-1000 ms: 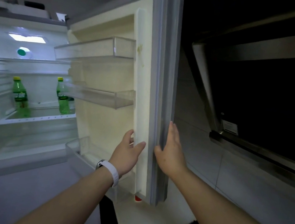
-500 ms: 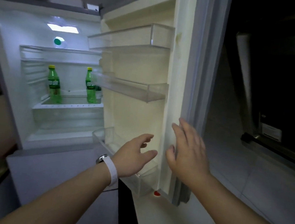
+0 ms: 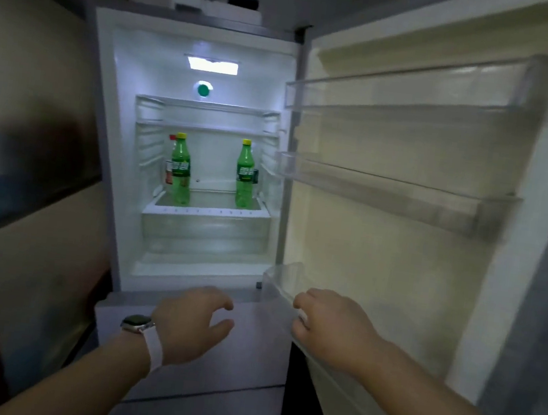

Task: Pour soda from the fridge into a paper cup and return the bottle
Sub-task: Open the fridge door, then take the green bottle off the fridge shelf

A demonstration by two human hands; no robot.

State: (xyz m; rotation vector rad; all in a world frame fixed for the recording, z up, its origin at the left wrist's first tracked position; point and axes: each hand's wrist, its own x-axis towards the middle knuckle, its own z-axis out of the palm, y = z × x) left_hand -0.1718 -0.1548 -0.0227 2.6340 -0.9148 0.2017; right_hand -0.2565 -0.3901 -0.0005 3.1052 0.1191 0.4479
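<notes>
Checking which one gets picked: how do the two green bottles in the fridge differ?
The left bottle stands at the left end of the shelf, the right bottle at its right end. A red-capped bottle is partly hidden behind the left bottle; no red cap shows by the right bottle. The left bottle's base sits lower in the picture than the right bottle's. Both are green, yellow-capped and upright.

On the white fridge shelf (image 3: 206,212), one green plastic soda bottle (image 3: 180,168) stands near the left edge and a second green plastic soda bottle (image 3: 246,174) near the right edge. A red-capped bottle (image 3: 169,160) stands just behind the first. The open cream fridge door (image 3: 381,248) lies right of the shelf.
</notes>
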